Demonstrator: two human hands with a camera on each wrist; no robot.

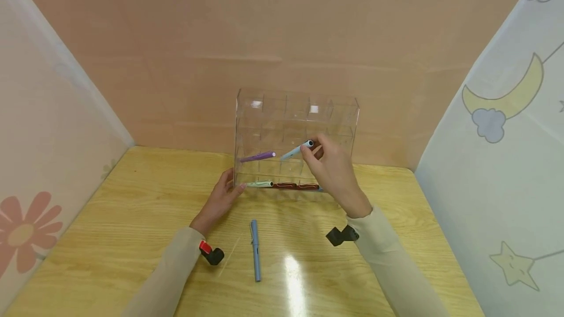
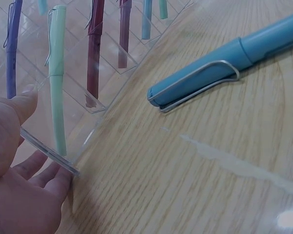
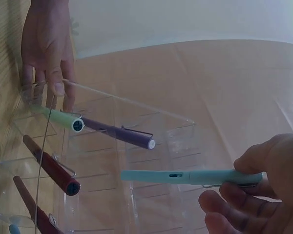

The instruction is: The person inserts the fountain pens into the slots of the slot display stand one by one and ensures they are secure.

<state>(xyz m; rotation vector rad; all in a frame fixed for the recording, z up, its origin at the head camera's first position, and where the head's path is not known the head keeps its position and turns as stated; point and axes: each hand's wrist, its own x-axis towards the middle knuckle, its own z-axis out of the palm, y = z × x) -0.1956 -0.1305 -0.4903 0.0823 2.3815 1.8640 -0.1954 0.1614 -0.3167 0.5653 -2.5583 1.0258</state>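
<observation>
A clear acrylic pen rack (image 1: pixel 296 126) with several compartments stands upright near the back of the table. My left hand (image 1: pixel 220 198) grips its lower left side, the panel's edge between thumb and fingers (image 2: pixel 41 170). My right hand (image 1: pixel 331 166) pinches a light blue pen (image 3: pixel 185 177) by its clip end, in front of the rack. A purple pen (image 1: pixel 257 156) lies in a compartment to the left of that pen. Along the bottom row sit a mint green pen (image 2: pixel 57 78), two dark red pens (image 3: pixel 51 165) and a partly hidden blue pen (image 3: pixel 13 229).
A blue clip pen (image 1: pixel 256 251) lies on the wooden table (image 1: pixel 132 219) in front of the rack, between my forearms. An orange-brown cloth (image 1: pixel 282 23) hangs behind the rack. Printed light cloths (image 1: pixel 498 170) close in both sides.
</observation>
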